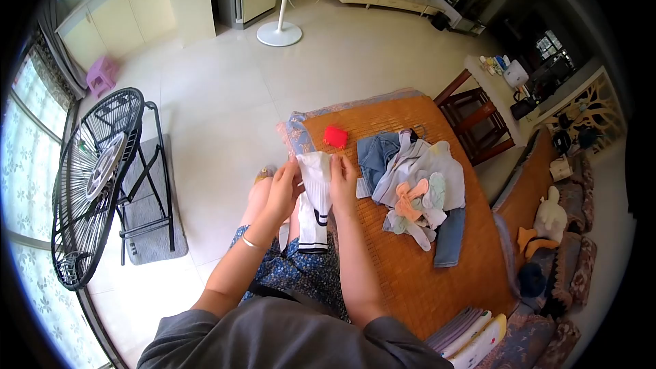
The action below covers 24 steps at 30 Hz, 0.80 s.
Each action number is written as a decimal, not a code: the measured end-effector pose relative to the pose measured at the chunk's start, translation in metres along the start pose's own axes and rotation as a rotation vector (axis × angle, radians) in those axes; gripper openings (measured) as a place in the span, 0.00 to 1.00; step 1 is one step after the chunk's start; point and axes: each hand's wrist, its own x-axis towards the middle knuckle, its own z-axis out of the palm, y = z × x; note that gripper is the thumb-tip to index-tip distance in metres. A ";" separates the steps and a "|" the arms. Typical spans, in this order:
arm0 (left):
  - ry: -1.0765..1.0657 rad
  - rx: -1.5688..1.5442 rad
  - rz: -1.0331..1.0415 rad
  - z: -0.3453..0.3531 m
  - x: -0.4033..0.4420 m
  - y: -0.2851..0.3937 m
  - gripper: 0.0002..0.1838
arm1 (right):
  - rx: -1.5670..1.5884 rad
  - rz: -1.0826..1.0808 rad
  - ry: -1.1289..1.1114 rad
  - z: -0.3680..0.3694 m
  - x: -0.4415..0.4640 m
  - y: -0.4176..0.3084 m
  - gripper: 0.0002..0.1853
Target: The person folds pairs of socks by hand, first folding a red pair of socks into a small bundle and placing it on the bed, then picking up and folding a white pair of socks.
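A pair of white ribbed socks (316, 195) with black bands hangs above my lap, toes or cuffs hard to tell apart. My left hand (285, 188) pinches one side of the upper end, and my right hand (343, 181) pinches the other. Both hands have their fingers closed on the white fabric. Just beyond them, a small red case (335, 137) lies on the brown woven mat (403, 287). To the right is a heap of clothes (427, 164) with jeans, a pale shirt and several small socks, some of them orange (410, 199).
A black woven chair (102, 171) stands at the left on a grey rug (160, 232). Ahead is a white fan (279, 33). A wooden chair (475, 119) stands beyond the mat's right edge. Folded cloths (471, 335) lie at the lower right, near cushions (567, 260).
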 end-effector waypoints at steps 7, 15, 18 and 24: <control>-0.068 0.331 0.022 0.019 -0.012 0.007 0.14 | 0.109 0.172 0.033 0.005 -0.004 0.000 0.15; -0.080 0.424 0.056 0.016 -0.006 0.009 0.12 | 0.429 0.075 0.134 -0.002 0.004 0.015 0.10; -0.058 0.414 0.059 0.018 -0.004 0.009 0.12 | 0.436 0.248 0.114 -0.004 0.005 0.019 0.10; -0.071 0.536 0.096 0.009 -0.003 0.007 0.12 | 0.766 0.451 0.021 -0.010 0.005 0.026 0.18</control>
